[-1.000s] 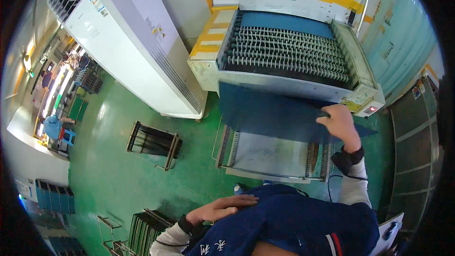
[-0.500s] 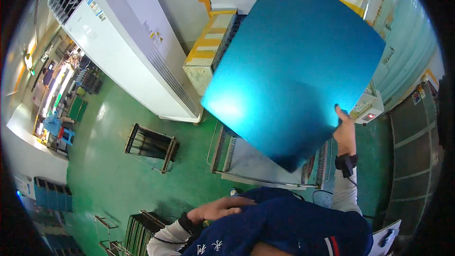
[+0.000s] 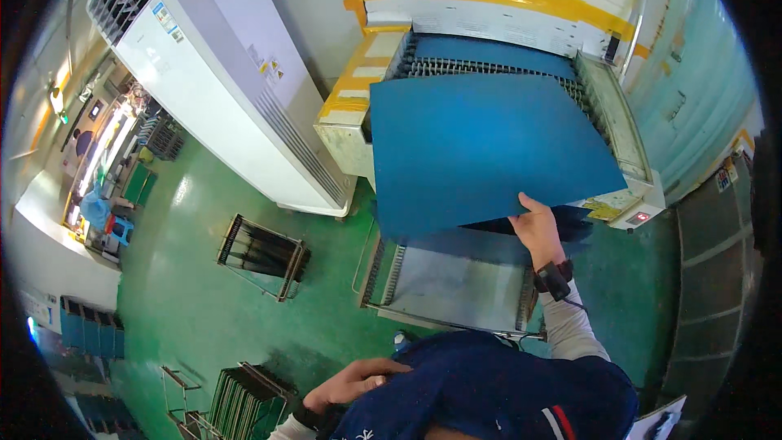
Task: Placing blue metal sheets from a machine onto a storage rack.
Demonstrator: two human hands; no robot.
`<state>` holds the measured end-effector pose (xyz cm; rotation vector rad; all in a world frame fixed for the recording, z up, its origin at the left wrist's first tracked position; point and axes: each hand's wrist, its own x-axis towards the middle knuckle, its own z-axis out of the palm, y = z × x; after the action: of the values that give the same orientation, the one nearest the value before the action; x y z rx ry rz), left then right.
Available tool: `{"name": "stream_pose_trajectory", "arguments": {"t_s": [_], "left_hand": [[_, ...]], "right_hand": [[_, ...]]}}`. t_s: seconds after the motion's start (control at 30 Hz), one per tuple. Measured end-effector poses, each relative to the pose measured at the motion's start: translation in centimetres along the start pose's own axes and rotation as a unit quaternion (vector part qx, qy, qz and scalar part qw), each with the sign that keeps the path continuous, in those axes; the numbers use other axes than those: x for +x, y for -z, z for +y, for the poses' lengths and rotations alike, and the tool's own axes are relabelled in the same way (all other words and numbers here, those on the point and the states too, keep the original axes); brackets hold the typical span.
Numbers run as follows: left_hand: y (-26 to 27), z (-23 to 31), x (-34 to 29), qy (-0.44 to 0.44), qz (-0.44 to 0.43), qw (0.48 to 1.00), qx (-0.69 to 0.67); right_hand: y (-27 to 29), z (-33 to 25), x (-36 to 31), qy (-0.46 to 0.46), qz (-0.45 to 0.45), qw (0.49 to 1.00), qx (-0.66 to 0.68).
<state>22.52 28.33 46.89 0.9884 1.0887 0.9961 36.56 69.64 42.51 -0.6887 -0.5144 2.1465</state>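
Observation:
A large, flat blue sheet (image 3: 481, 143) slants in front of the roller machine (image 3: 609, 110), covering part of its rollers. My right hand (image 3: 538, 232) grips the sheet's near edge, thumb on top and fingers hidden underneath. Behind that hand shows a dark edge; whether it belongs to another sheet I cannot tell. Another blue sheet (image 3: 493, 55) lies at the far side of the rollers. Below the held sheet stands a slotted rack (image 3: 456, 289) with toothed sides. My left hand (image 3: 354, 383) holds nothing, its fingers stretched out against my navy clothing.
A tall white air conditioner (image 3: 220, 73) stands left of the machine. On the green floor are a small rack with dark panels (image 3: 265, 253) and another rack of panels (image 3: 248, 399). Translucent curtain strips (image 3: 700, 90) hang at right. A person in blue (image 3: 95, 208) is far left.
The blue sheet has tilted flatter and dropped nearer the machine, uncovering the rollers and the far sheet. My right hand has moved left with it. My left hand has shifted slightly left and down.

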Motion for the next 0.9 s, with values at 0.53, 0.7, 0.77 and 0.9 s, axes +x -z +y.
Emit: {"name": "stream_pose_trajectory", "arguments": {"t_s": [0.53,0.7,0.77,0.9], "left_hand": [[-0.7,0.8,4.4,-0.089,-0.041,0.994,-0.039],[-0.7,0.9,4.4,-0.084,-0.024,0.995,-0.052],[-0.6,0.8,4.2,-0.076,-0.012,0.996,-0.042],[-0.5,1.5,4.0,-0.062,0.006,0.997,-0.049]], "right_hand": [[1.8,0.4,8.1,-0.115,-0.047,0.987,-0.102],[3.3,2.0,9.5,-0.181,-0.037,0.979,-0.089],[3.3,2.4,9.9,-0.177,-0.034,0.981,-0.076],[3.2,2.2,11.1,-0.175,-0.051,0.981,-0.066]]}}
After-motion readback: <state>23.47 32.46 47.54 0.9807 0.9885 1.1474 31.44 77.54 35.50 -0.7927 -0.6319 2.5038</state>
